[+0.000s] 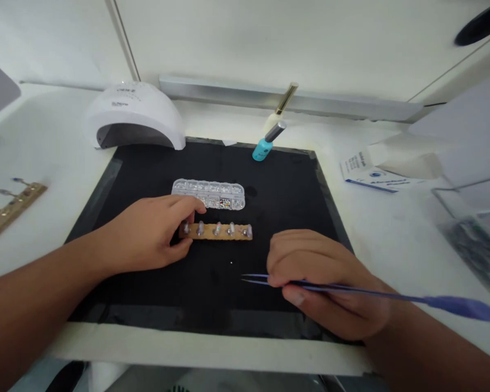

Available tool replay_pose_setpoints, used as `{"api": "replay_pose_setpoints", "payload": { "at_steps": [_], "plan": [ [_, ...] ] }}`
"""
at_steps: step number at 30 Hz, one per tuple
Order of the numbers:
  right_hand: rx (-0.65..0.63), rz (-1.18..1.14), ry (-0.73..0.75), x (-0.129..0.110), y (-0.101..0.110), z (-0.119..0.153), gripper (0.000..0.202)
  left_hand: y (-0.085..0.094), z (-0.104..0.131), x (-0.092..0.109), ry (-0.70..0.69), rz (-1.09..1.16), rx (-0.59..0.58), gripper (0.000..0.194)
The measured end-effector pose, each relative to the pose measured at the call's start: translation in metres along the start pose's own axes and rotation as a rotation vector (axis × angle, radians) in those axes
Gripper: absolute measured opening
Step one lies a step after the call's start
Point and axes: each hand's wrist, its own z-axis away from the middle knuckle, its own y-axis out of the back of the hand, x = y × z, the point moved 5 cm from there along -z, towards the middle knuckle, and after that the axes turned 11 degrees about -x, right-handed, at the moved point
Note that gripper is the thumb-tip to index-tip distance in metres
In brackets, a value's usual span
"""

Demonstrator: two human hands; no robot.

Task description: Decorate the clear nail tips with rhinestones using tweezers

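My left hand point(157, 231) grips the left end of a tan strip point(209, 232) between thumb and fingers. Several small nail tips stand along the strip. Just behind it lies a clear compartment case point(224, 196) of tiny stones, its lower left edge partly hidden by my left fingers. My right hand point(322, 277) is closed around purple tweezers point(338, 288) and also around what looks like a long purple-ended tool. The tweezer tips are slightly apart, pointing left. A tiny white speck point(231, 262) lies on the black mat point(179, 288) left of them.
A white lamp point(136, 111) stands at the back left. Behind the case are a turquoise bottle point(263, 148) and a pale bottle with a gold cap point(287, 99). An opened box point(375, 169) lies right; another strip with nail tips point(14, 209) lies far left.
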Motion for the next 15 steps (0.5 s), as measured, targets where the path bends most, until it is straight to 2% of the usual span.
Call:
{"api": "replay_pose_setpoints", "payload": {
  "at_steps": [3,9,15],
  "plan": [
    [-0.072,0.082,-0.046,0.0025,-0.0069,-0.0023,0.014,-0.001,-0.0006,-0.0033,0.015,0.018,-0.021,0.032],
    [-0.087,0.212,-0.091,0.0047,-0.0094,-0.0045,0.015,-0.0005,-0.001,-0.0046,-0.022,0.064,-0.02,0.03],
    [-0.124,0.256,-0.04,0.0076,-0.0124,-0.0072,0.012,0.0009,0.0003,-0.0031,-0.022,0.08,-0.013,0.027]
  ]
}}
